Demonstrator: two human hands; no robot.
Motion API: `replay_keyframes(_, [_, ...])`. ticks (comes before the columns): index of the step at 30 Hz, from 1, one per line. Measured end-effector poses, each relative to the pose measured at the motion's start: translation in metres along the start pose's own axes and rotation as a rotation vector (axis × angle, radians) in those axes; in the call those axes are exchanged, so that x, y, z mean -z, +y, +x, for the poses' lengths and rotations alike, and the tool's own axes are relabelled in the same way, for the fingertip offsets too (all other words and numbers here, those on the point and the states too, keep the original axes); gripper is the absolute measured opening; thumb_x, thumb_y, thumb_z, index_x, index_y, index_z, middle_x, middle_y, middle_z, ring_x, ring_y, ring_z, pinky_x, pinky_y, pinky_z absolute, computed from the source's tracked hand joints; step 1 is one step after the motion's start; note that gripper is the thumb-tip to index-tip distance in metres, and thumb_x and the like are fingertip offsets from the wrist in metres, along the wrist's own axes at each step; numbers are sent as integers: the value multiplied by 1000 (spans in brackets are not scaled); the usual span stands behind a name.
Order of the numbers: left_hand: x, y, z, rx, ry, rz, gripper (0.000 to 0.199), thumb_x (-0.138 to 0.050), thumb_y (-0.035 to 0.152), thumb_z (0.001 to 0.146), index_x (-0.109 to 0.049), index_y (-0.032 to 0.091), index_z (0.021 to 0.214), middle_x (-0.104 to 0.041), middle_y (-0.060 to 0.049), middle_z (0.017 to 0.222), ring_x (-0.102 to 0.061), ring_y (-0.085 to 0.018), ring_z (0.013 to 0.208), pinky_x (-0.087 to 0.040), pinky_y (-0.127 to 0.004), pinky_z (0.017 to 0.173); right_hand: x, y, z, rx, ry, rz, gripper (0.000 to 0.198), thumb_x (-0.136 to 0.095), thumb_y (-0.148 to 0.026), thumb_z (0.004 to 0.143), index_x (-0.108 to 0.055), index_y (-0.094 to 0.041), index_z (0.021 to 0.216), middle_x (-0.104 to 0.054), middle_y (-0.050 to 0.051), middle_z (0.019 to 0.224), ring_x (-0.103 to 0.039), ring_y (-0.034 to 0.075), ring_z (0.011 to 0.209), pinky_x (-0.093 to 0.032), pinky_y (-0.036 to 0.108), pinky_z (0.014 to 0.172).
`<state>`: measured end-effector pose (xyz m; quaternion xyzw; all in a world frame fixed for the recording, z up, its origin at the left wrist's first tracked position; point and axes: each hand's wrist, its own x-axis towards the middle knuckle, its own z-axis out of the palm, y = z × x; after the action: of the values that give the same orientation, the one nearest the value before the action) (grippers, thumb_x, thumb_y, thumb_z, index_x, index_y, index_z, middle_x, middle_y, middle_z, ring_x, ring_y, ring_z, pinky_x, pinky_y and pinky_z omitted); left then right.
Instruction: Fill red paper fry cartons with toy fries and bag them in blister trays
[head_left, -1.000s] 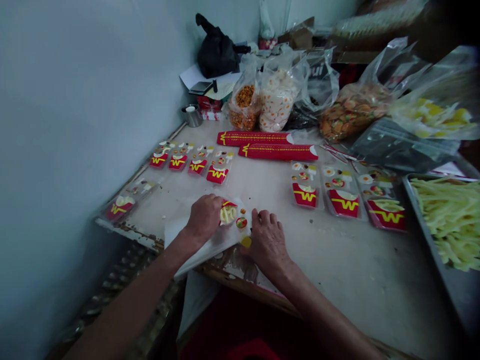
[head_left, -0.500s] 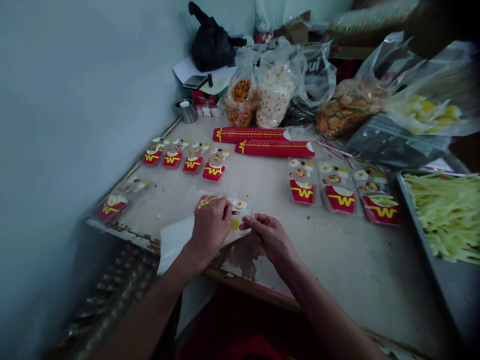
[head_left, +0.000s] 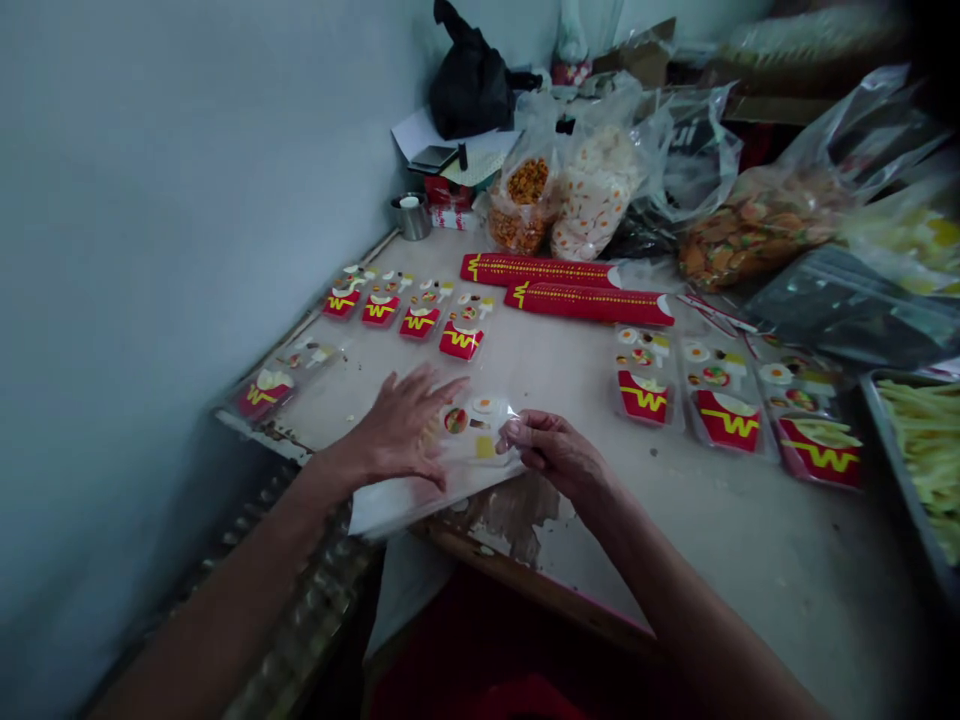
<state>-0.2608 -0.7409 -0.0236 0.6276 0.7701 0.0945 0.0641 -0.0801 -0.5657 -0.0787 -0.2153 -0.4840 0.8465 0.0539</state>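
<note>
Spread and slightly blurred, my left hand (head_left: 401, 425) hovers over or rests on the left part of a clear plastic pack (head_left: 463, 452); whether it touches is hard to tell. My right hand (head_left: 555, 448) pinches the pack's right end between thumb and fingers. Inside the pack show a miniature fried egg (head_left: 484, 405), a round colourful piece (head_left: 454, 420) and a yellow square (head_left: 484, 447). Its left part is hidden behind my left hand. A white sheet (head_left: 379, 508) lies under the pack at the table's front edge.
Several finished-looking packs with red fries boxes (head_left: 461, 340) lie left and right (head_left: 725, 418). Red printed card stacks (head_left: 592, 303) lie behind. Bags of small pieces (head_left: 589, 205) line the back. A metal tray (head_left: 904, 470) of pale fry-like strips stands right; a wall (head_left: 187, 200) borders the left.
My left hand has opened from a closed grip and moved slightly left and down. My right hand still pinches the pack's end. The whole view has shifted, so things appear further right.
</note>
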Motion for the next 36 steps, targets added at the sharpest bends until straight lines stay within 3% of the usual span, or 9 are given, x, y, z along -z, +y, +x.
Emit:
replay_keyframes(3, [-4, -14, 4, 3, -119, 28, 108, -86, 47, 64, -35, 24, 157, -57, -12, 136, -56, -30, 122, -43, -42, 106, 2, 1, 7, 10, 80, -85, 43, -82, -53, 68, -70, -13, 81, -72, 5, 76, -32, 3, 44, -17, 22, 44])
replay_keyframes(8, [7, -41, -19, 406, 25, 309, 97, -81, 47, 67, -42, 32, 154, -51, -15, 141, -54, -38, 121, -44, -48, 101, 19, 2, 9, 259, 427, -395, 59, -75, -57, 76, -70, -14, 117, -72, 6, 88, -48, 9, 52, -35, 25, 49])
replay_keyframes(13, [4, -89, -52, 752, 96, 308, 73, -75, 48, 76, -54, 34, 145, -48, -14, 145, -58, -34, 122, -49, -43, 97, 28, 16, 0, 234, 365, -717, 47, -70, -56, 82, -76, -17, 107, -66, 3, 69, -53, 17, 56, -40, 30, 52])
replay_keyframes(16, [-11, -101, -57, 782, 132, 331, 60, -70, 43, 81, -60, 33, 139, -50, -14, 143, -60, -33, 119, -50, -42, 96, 22, 18, -10, 318, 356, -928, 38, -66, -53, 85, -77, -21, 101, -61, 2, 62, -52, 18, 53, -39, 32, 54])
replay_keyframes(21, [-27, -101, -52, 766, 78, 372, 60, -59, 41, 88, -53, 29, 147, -50, -19, 145, -59, -39, 118, -50, -48, 92, 23, 7, -21, 462, 371, -1057, 30, -61, -45, 91, -76, -23, 103, -69, 5, 79, -54, 17, 56, -42, 33, 59])
replay_keyframes(28, [-12, -129, -68, 746, 27, 371, 61, -55, 44, 93, -47, 19, 148, -57, -20, 137, -55, -37, 124, -47, -47, 99, 37, 10, -28, 432, 342, -1082, 26, -59, -38, 92, -75, -20, 102, -73, 6, 89, -59, 16, 62, -44, 32, 63])
replay_keyframes(31, [-10, -105, -60, 678, 288, 424, 65, -60, 48, 92, -47, 12, 145, -57, -23, 137, -51, -38, 129, -42, -49, 106, 43, 2, -31, 473, 345, -1109, 25, -59, -36, 93, -75, -20, 103, -74, 7, 93, -60, 16, 65, -45, 31, 64])
replay_keyframes(33, [-19, -69, -39, 565, 441, 368, 50, -57, 48, 95, -57, 16, 134, -63, -18, 129, -54, -34, 125, -40, -47, 108, 49, -2, -32, 477, 424, -1127, 25, -60, -37, 92, -75, -19, 101, -74, 6, 92, -60, 16, 64, -45, 31, 64])
replay_keyframes(36, [-42, -17, 9, 386, 281, 133, 46, -71, 55, 85, -68, 20, 115, -70, -12, 118, -61, -30, 113, -44, -40, 100, 55, -5, -36, 431, 483, -1137, 25, -62, -39, 91, -75, -20, 100, -75, 5, 89, -61, 16, 63, -46, 31, 63])
